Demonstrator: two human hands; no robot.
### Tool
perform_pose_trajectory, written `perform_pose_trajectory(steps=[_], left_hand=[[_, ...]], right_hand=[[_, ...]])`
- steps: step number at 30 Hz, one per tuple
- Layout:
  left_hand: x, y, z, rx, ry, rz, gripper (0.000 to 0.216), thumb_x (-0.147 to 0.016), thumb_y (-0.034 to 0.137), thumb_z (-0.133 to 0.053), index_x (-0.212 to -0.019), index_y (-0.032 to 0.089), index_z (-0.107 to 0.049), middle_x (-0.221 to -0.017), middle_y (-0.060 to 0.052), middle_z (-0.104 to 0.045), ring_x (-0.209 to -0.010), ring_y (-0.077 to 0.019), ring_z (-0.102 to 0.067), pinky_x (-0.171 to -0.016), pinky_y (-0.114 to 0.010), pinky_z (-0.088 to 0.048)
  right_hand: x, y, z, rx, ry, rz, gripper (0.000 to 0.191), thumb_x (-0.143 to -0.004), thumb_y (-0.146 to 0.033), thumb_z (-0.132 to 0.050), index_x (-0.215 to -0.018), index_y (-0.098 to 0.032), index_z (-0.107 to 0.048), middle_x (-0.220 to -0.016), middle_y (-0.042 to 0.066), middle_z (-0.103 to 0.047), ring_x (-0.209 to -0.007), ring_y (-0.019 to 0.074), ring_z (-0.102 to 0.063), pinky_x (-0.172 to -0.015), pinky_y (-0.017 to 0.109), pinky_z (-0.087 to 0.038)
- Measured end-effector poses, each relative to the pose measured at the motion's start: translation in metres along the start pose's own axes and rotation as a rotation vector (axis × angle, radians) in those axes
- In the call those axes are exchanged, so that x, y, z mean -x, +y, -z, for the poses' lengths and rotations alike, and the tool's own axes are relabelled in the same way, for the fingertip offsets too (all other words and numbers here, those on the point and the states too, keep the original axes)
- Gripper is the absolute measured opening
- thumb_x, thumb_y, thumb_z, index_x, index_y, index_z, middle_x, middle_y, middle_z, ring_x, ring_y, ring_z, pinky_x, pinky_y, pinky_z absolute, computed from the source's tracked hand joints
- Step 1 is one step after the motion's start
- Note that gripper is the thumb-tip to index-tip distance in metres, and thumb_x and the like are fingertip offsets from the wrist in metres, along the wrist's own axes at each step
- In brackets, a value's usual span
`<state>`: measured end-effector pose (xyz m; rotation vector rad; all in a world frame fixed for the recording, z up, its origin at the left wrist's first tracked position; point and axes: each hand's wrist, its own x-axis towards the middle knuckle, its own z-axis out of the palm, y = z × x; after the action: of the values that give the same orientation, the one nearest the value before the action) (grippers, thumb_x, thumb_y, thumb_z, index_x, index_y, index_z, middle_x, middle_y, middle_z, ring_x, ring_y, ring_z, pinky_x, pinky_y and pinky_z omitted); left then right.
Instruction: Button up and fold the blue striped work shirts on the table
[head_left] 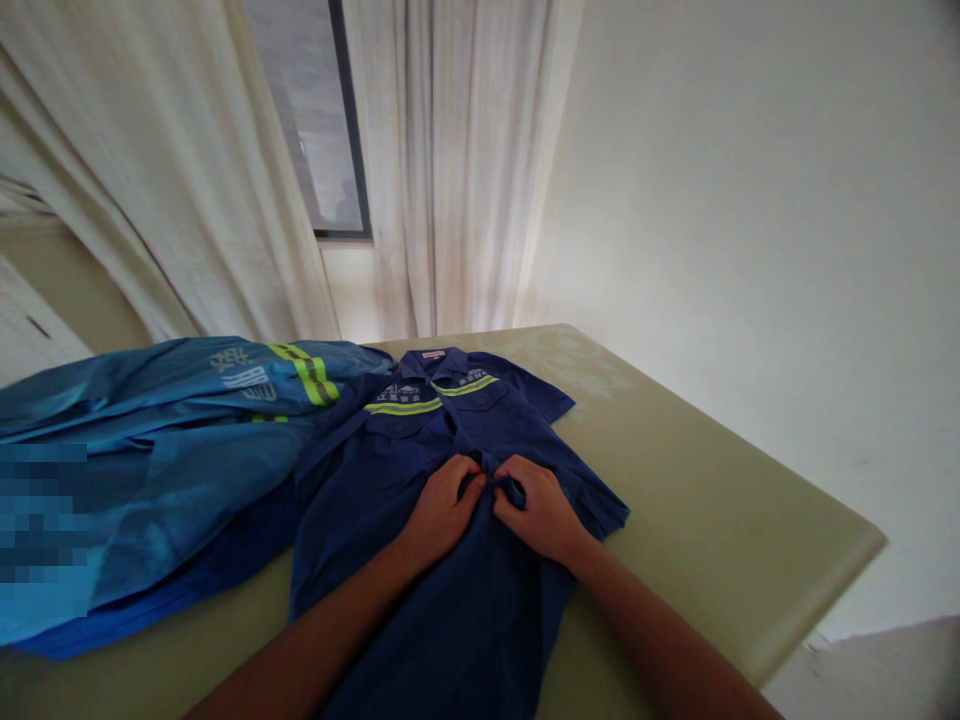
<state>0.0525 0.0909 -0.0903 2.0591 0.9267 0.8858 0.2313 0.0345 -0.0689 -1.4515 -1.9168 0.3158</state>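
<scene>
A dark blue short-sleeved work shirt [405, 580] lies face up, collar at the far end, with yellow-green reflective bands and white lettering across the chest. My left hand [448, 503] pinches one front edge of the shirt just below the chest pockets. Close beside it, my right hand [541, 508] is closed on the opposite front edge, where the cloth is bunched between the fingertips. Whether a button is between the fingers is hidden. Above the hands, the front placket parts slightly toward the collar.
A lighter blue jacket [187, 480] with reflective stripes lies heaped to the left, touching the shirt's sleeve. Both garments rest on a pale greenish table [705, 500], its corner at the right. Curtains [480, 170] hang by a window behind; a white wall [765, 220] stands at the right.
</scene>
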Motion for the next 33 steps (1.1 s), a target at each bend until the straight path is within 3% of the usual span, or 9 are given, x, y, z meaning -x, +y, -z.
perform_pose_trajectory(steps=[16, 20, 26, 30, 33], left_hand=[[-0.002, -0.006, 0.005, 0.077, -0.114, -0.103, 0.028, -0.102, 0.028, -0.044, -0.099, 0.020, -0.070, -0.099, -0.006, -0.067, -0.096, -0.0204, -0.062, -0.090, -0.032, -0.048], [0.001, -0.004, 0.005, 0.093, -0.125, -0.107, 0.029, -0.103, 0.030, -0.045, -0.104, 0.021, -0.073, -0.101, -0.006, -0.068, -0.097, -0.0198, -0.063, -0.092, -0.032, -0.048], [0.008, 0.005, 0.002, 0.002, -0.176, -0.103, 0.029, -0.103, 0.034, -0.048, -0.116, 0.022, -0.070, -0.115, -0.006, -0.073, -0.108, -0.0217, -0.066, -0.101, -0.036, -0.047], [0.005, 0.005, 0.001, -0.042, -0.072, -0.114, 0.032, -0.105, 0.039, -0.042, -0.110, 0.020, -0.068, -0.109, -0.007, -0.072, -0.104, -0.0218, -0.066, -0.098, -0.037, -0.049], [0.006, 0.009, 0.006, -0.119, 0.100, -0.141, 0.033, -0.106, 0.037, -0.038, -0.100, 0.020, -0.066, -0.102, -0.008, -0.069, -0.101, -0.0220, -0.064, -0.098, -0.038, -0.048]], right_hand=[[0.002, 0.002, -0.002, -0.039, 0.077, -0.085, 0.011, -0.084, -0.016, -0.060, -0.092, -0.021, -0.067, -0.091, 0.003, -0.071, -0.086, 0.0187, -0.066, -0.083, 0.029, -0.046], [-0.001, 0.008, -0.003, -0.015, 0.163, -0.121, 0.011, -0.085, -0.017, -0.060, -0.091, -0.020, -0.067, -0.089, 0.003, -0.071, -0.085, 0.0188, -0.066, -0.082, 0.029, -0.047], [-0.008, 0.024, -0.001, -0.087, 0.218, -0.163, 0.016, -0.092, -0.032, -0.059, -0.089, -0.020, -0.068, -0.082, 0.001, -0.071, -0.077, 0.0177, -0.065, -0.077, 0.029, -0.046], [-0.011, 0.031, 0.002, -0.232, 0.270, -0.193, 0.033, -0.097, -0.046, -0.055, -0.082, -0.019, -0.067, -0.077, 0.001, -0.068, -0.073, 0.0174, -0.062, -0.072, 0.028, -0.046], [-0.009, 0.028, 0.010, -0.267, 0.186, -0.233, 0.045, -0.098, -0.054, -0.050, -0.079, -0.018, -0.067, -0.077, 0.002, -0.068, -0.073, 0.0184, -0.062, -0.070, 0.028, -0.045]])
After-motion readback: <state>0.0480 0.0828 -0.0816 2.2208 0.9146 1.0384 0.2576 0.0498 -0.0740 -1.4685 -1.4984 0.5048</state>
